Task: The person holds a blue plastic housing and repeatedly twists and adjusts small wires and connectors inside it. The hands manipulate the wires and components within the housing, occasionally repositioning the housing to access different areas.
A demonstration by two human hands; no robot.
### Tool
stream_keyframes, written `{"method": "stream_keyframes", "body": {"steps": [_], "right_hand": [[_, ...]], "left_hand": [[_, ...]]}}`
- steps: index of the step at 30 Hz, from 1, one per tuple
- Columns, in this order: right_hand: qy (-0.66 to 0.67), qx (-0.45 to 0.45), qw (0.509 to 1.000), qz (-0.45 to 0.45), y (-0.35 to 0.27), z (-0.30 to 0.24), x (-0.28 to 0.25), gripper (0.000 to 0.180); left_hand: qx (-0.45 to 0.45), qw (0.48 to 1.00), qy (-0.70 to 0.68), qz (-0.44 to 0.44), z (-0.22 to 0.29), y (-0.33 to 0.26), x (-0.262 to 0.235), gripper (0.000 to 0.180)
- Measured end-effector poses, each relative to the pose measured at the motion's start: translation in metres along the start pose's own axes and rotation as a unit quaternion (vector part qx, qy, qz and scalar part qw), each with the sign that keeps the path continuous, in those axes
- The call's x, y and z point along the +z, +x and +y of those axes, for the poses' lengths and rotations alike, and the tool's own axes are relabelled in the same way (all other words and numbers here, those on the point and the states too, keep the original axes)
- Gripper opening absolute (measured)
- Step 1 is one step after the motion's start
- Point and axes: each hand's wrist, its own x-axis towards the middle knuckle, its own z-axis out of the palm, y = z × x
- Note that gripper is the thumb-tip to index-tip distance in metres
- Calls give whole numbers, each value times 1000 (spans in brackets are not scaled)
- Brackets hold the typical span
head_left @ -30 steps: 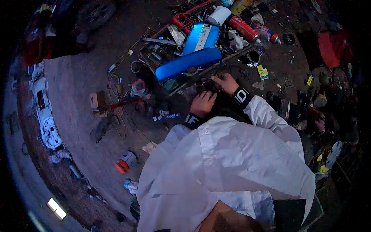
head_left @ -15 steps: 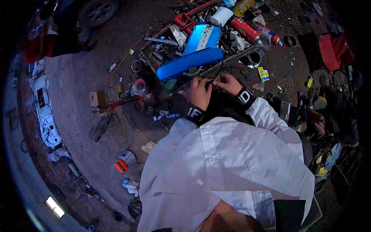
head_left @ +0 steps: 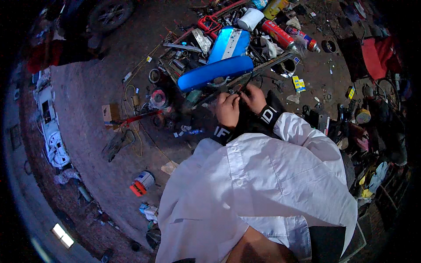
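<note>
While both hands meet close together over the cluttered ground, the left hand (head_left: 227, 109) is curled into a loose fist, its fingertips pinching something small and dark that I cannot make out. Touching it, the right hand (head_left: 254, 97) is also bent closed, fingers gripping the near end of a thin dark wire (head_left: 246, 82) that loops up from between the 2 hands. Both wrists wear black cuffs with white lettering under white shirt sleeves.

Just beyond the knuckles lies a long dark metal bar (head_left: 245, 76), running diagonally from lower left to upper right. Resting against its far side is a glossy blue curved panel (head_left: 215, 72), and behind that a second, lighter blue panel (head_left: 228, 44) with a pale stripe. Farther off to the right lie 2 red spray cans (head_left: 280, 37) beside a white roll (head_left: 250, 18). A small yellow and blue packet (head_left: 299, 83) sits on the dirt right of the hands. To the left, well apart, a red-handled tool (head_left: 140, 117) lies near a cardboard box (head_left: 110, 113), and a white and orange can (head_left: 141, 183) lies tipped lower down.
</note>
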Motion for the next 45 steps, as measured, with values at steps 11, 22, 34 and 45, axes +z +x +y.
{"method": "stream_keyframes", "body": {"steps": [11,22,34,45], "right_hand": [[84,76,993,-17,4,-7,-3,24],[109,80,988,-77,-1,8,-6,23],[27,2,1000,-12,0,-15,-11,13],[133,133,981,-43,10,1,-7,34]], "left_hand": [[-19,1000,24,2,6,13,-7,20],[-26,995,85,-51,1,15,-10,25],[-224,960,-161,-56,-13,13,-2,25],[-257,869,-422,-7,-9,1,11,18]]}}
